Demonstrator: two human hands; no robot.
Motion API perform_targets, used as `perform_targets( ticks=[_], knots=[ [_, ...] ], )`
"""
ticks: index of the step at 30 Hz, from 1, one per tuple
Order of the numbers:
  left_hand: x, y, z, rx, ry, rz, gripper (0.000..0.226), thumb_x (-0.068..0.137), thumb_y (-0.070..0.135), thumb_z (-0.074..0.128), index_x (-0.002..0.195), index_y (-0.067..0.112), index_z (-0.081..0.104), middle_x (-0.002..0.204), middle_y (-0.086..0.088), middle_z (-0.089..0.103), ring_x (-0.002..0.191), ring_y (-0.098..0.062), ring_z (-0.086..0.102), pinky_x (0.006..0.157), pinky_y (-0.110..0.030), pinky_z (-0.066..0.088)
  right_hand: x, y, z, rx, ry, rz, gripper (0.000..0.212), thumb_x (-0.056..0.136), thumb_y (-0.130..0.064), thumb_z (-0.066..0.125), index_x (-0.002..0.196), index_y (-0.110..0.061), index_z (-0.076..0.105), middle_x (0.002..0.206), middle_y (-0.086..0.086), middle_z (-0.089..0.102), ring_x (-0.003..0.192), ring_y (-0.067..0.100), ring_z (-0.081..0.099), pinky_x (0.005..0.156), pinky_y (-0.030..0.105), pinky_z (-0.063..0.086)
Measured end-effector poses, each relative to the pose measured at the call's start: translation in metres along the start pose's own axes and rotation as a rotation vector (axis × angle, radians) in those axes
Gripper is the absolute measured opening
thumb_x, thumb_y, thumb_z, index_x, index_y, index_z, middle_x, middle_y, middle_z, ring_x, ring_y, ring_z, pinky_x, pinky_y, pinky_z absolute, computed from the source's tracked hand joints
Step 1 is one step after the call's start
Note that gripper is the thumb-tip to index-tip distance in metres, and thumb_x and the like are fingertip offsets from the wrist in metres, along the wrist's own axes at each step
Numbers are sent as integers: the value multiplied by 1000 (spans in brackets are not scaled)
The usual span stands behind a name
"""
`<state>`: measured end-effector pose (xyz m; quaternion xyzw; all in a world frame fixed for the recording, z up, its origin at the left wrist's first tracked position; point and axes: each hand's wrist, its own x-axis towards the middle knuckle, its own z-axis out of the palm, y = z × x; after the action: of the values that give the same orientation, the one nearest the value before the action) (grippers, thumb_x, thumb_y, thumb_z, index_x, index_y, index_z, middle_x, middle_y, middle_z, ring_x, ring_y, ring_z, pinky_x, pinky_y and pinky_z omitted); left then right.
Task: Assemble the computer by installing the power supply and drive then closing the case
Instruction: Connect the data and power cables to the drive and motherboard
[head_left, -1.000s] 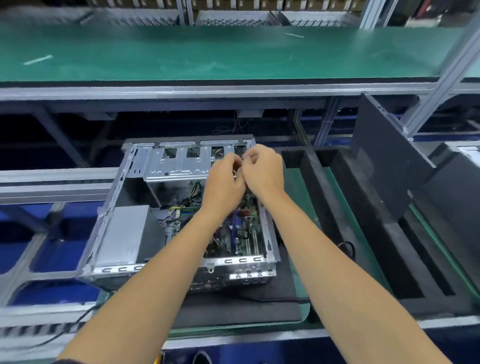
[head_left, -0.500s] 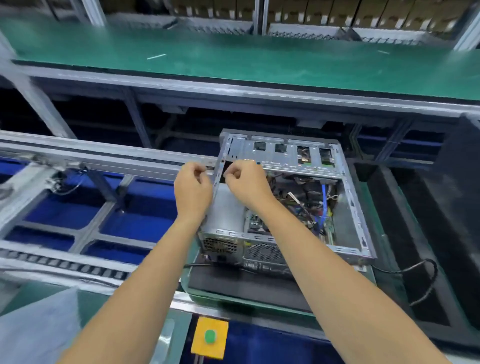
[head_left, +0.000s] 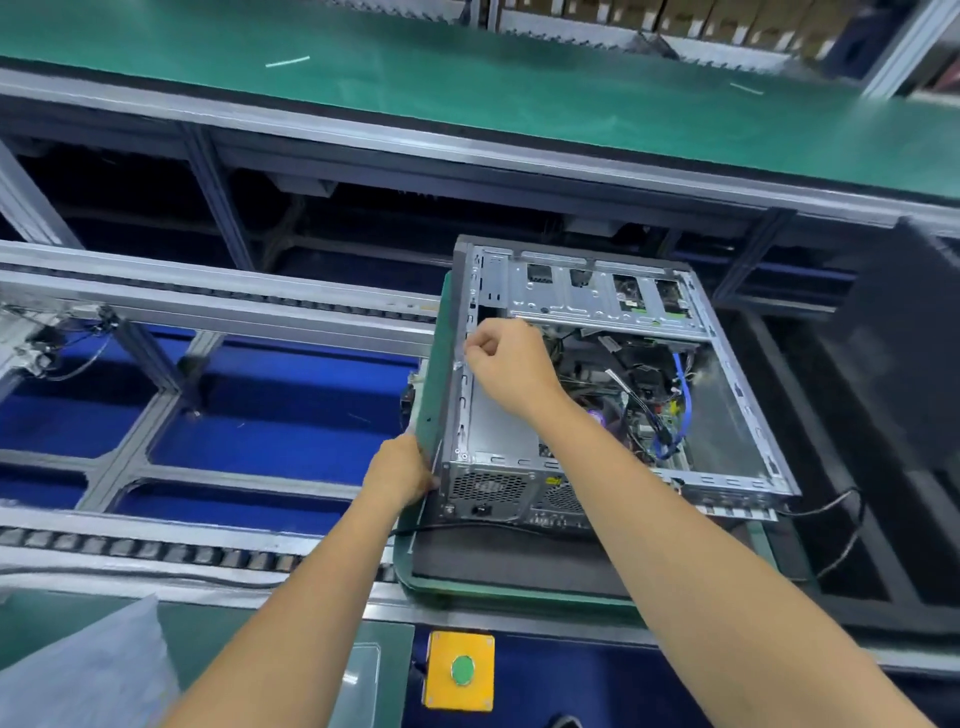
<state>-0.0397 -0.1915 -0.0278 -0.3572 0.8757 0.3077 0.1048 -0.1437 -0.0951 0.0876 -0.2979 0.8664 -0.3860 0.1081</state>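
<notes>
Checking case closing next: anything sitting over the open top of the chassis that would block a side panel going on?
Yes. The right hand and forearm lie across the open grey metal computer chassis, fingers curled at its left rail. Left hand grips the near-left corner. No loose item seen on the rim.

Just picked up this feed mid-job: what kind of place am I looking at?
Most likely a computer assembly line in a factory: an open computer case sits on a carrier tray beside roller conveyor rails, with a green-matted workbench behind.
</notes>
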Motion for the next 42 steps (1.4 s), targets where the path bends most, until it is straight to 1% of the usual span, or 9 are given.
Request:
perform_targets(
  ticks=[9,13,18,23,26,29,32,36,42],
  knots=[
    [11,11,0,128,12,-70,15,86,-6,48,100,-5,54,100,-19,59,85,-31,57,65,-34,43,2,5,-3,-9,6,25,21,90,-9,53,79,-18,69,70,-5,66,59,15,59,58,31,54],
    [17,5,-7,-95,42,-144,26,84,6,54,62,5,42,67,-11,49,55,-22,40,52,-35,41,1,8,-11,4,-4,35,20,90,-8,53,83,-16,70,71,-9,63,63,15,61,62,31,55],
    [16,32,-45,-385,469,-49,27,78,-2,50,51,3,45,50,-9,41,50,-23,30,48,-28,26,1,14,-23,24,9,24,20,92,-7,53,87,-16,70,74,-15,58,66,3,56,58,18,49],
    [-8,100,-98,-698,759,271,10,87,16,56,77,17,57,68,5,59,63,-6,54,56,-12,39,-4,15,-38,117,-4,1,16,96,-19,55,102,-14,69,91,-5,64,83,11,59,68,23,45],
    [-18,145,-98,-819,689,447,10,84,14,59,77,19,57,73,-8,66,68,-20,64,65,-29,52,-7,17,-58,173,-55,-41,26,102,-30,48,117,-14,62,102,0,66,90,13,60,76,29,47],
    [-23,185,-74,-932,574,486,14,87,8,60,78,18,56,74,-16,66,65,-27,67,63,-36,57,-11,35,-91,198,-8,-49,32,104,-22,44,76,-15,57,68,-2,62,60,13,54,61,33,43],
    [-22,221,-42,-1048,364,452,7,89,6,61,84,9,56,70,-12,65,58,-17,65,59,-29,56,-16,69,-131,138,36,12,34,102,-15,44,68,-14,51,63,1,53,56,14,46,59,32,38],
    [-11,266,10,-838,49,339,22,96,11,49,78,8,60,72,-9,65,61,-17,63,54,-21,52,-23,119,-184,85,112,228,12,100,-13,43,103,-13,54,82,7,56,63,21,51,58,34,41],
    [6,291,59,-323,32,352,26,84,-5,45,85,13,64,89,-6,66,76,-20,59,63,-28,48,-33,150,-222,-134,44,333,13,91,-4,43,81,-13,43,76,9,53,62,26,57,50,30,41]
  ],
)
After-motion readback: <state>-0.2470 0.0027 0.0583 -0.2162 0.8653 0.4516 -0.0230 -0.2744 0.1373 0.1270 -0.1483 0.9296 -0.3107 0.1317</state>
